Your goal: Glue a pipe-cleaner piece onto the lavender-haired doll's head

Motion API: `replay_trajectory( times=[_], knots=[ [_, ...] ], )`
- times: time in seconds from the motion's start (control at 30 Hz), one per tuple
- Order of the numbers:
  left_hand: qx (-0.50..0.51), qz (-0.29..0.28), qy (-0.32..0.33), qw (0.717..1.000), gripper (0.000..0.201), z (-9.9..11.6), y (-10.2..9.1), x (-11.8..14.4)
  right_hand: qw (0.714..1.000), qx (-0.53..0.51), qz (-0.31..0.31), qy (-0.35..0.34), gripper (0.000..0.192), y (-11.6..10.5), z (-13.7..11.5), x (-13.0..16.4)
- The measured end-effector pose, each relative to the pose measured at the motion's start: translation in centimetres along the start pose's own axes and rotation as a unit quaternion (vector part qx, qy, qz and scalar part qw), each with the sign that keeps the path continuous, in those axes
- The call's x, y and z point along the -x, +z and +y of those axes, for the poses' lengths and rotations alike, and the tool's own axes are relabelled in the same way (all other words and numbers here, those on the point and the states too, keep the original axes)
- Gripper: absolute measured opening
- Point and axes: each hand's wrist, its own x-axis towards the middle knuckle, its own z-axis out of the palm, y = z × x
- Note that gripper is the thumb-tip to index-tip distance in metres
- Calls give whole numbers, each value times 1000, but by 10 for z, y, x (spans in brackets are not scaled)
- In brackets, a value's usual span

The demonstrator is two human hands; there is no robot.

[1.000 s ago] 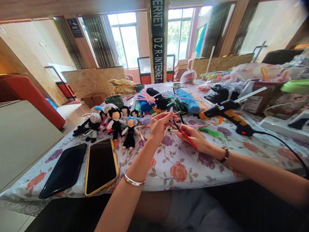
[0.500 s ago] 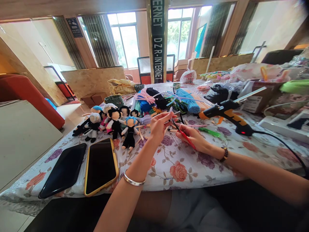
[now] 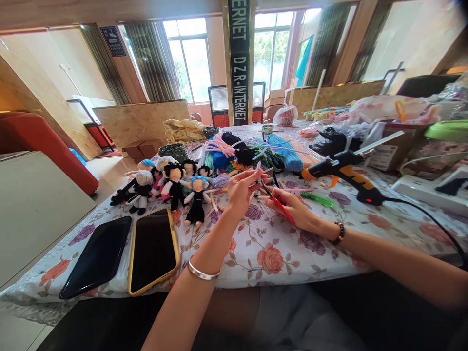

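Left hand [image 3: 239, 191] pinches a thin stem [image 3: 260, 171], raised above the counter [image 3: 278, 253] near its middle. Right hand [image 3: 292, 207], just beside it, is closed on a red-handled tool [image 3: 281, 205] whose tip meets the stem. By appearance the piece is only begun: no doll body shows yet. Finished dolls [image 3: 171, 187] lie toward the left edge, pipe cleaners [image 3: 256, 148] behind, a glue gun [image 3: 343, 170] to the right, two phones [image 3: 127, 253] at the near-left corner.

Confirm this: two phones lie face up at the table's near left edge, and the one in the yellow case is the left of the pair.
Not quite. The head view shows the yellow-cased phone on the right of the pair; the black phone lies left of it. Both sit face up at the table edge's near left.
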Motion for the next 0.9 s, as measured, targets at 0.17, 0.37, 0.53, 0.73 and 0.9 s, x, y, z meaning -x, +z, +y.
replay_trajectory(
  times=[0.17,0.37,0.53,0.73,0.9],
  knots=[
    [5,-1,1,1000,22,0,0,0,1000,-7,5,6,47,1,1,0],
    [5,-8,2,1000,19,1,1,1,1000,-29,3,2,44,0,-4,3],
    [2,-8,2,1000,20,1,0,0,999,-46,-10,12,43,-1,-5,4],
    [-9,-5,-3,1000,21,1,0,0,999,-43,-5,11,46,0,-2,3],
    [-3,-5,-4,1000,20,1,1,1,1000,-25,-6,11,47,0,-3,3]
  ],
)
